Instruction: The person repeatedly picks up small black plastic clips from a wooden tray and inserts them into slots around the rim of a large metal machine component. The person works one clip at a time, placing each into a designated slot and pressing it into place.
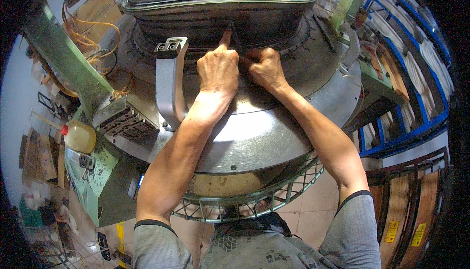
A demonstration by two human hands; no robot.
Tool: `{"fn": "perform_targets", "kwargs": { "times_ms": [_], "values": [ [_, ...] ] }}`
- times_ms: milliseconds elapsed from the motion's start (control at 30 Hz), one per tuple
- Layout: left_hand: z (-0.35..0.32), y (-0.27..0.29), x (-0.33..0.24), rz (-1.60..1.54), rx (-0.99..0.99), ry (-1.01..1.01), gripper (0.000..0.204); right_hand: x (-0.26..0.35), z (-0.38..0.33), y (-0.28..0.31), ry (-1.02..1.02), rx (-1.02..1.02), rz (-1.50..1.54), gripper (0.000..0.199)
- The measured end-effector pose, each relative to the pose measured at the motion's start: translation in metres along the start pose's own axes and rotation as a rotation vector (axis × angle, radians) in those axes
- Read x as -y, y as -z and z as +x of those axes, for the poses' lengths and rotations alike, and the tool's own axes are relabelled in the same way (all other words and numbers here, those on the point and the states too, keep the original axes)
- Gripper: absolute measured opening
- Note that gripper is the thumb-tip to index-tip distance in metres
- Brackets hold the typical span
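Note:
Both of my hands work at the dark metal cylinder [171,30] of a large round machine that looks like a circular knitting machine. My left hand [218,70] has its index finger stretched upward, its tip against or just before the cylinder wall near a small dark upright part [234,35]. Its other fingers curl under and are mostly hidden. Close on the right, my right hand [267,70] is closed, thumb side toward the left hand. Whatever its fingers grip at the cylinder's foot cannot be made out. Beneath both wrists spreads the shiny metal ring plate [245,134].
A grey metal bracket [169,83] rises beside my left forearm. Green machine legs [68,58] flank the machine, and a green wire guard [254,212] curves below the plate. A yellowish bottle [80,136] sits at left; a blue rack [406,136] stands at right.

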State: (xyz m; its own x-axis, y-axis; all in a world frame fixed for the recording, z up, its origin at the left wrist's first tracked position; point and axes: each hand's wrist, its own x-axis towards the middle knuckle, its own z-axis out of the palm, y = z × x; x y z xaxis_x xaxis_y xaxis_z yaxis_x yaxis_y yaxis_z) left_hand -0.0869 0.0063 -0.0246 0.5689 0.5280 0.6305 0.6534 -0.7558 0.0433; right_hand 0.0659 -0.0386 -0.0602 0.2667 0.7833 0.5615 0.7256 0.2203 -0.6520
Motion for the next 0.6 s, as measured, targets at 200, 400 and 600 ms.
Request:
{"fn": "perform_targets", "kwargs": {
  "times_ms": [200,400,600],
  "values": [
    [-0.0014,0.0,0.0004,-0.009,-0.029,-0.014,0.009,-0.003,0.0003,-0.0013,0.017,-0.007,0.0,0.017],
    [-0.0011,-0.0006,0.0007,-0.013,-0.03,-0.018,0.008,-0.0042,0.0011,-0.0013,-0.037,0.012,-0.006,0.019],
    [0.0004,-0.0022,0.0007,0.009,0.03,0.006,0.009,0.0011,-0.0004,-0.001,-0.019,-0.02,-0.007,0.017]
  ]
}}
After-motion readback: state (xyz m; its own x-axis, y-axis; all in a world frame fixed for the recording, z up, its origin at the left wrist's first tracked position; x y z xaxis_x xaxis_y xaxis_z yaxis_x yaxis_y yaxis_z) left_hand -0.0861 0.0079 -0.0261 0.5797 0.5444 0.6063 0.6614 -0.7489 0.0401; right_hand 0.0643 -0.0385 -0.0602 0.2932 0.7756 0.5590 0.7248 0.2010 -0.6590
